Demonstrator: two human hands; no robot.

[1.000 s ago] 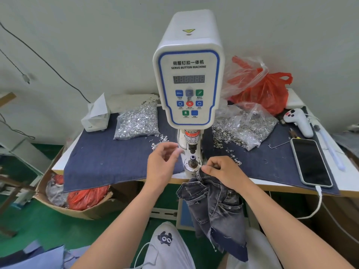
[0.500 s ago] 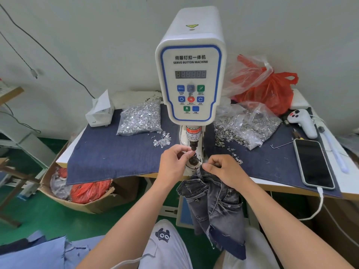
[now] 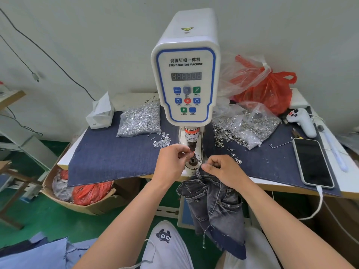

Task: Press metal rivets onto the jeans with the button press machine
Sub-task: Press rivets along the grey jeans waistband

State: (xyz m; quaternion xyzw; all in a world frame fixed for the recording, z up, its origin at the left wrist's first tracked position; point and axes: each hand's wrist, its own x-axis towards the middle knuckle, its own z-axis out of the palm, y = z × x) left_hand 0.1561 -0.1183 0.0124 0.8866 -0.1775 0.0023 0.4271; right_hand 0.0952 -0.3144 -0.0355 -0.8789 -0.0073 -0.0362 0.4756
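Pale grey wall behind; green floor below. White table (image 3: 303, 98) covered by a flat sheet of dark blue denim cloth (image 3: 116, 158), woven texture, frayed front edge.

Press (image 3: 185, 74): white glossy housing, rounded corners, blue-outlined panel, dark digit display, square coloured buttons. Below the housing, a steel punch with a coiled spring, directly between the two hands.

Left hand (image 3: 171, 164): fingers curled, thumb and forefinger tips pinched together at the punch. A small piece may sit in the pinch; too small to confirm.

Right hand (image 3: 223, 171): fingers curled, gripping the top edge of the jeans (image 3: 215, 206) just right of the punch base. Jeans are grey-black washed denim, crumpled, hanging off the table's front edge beneath the right fingers; small round metal studs visible on the pocket area; raw blue hem at bottom.

Beyond the left fingers: clear bag of shiny silver rivets (image 3: 139, 121), a few loose ones spilled near it. Beyond the right fingers: second clear bag of ring-shaped metal parts (image 3: 246, 129), some scattered. Further right: black phone (image 3: 312, 162), flat, glossy, white cable attached; white handheld controller (image 3: 303, 121). Red plastic bag (image 3: 268, 90) at back. White tissue box (image 3: 100, 113) far left.
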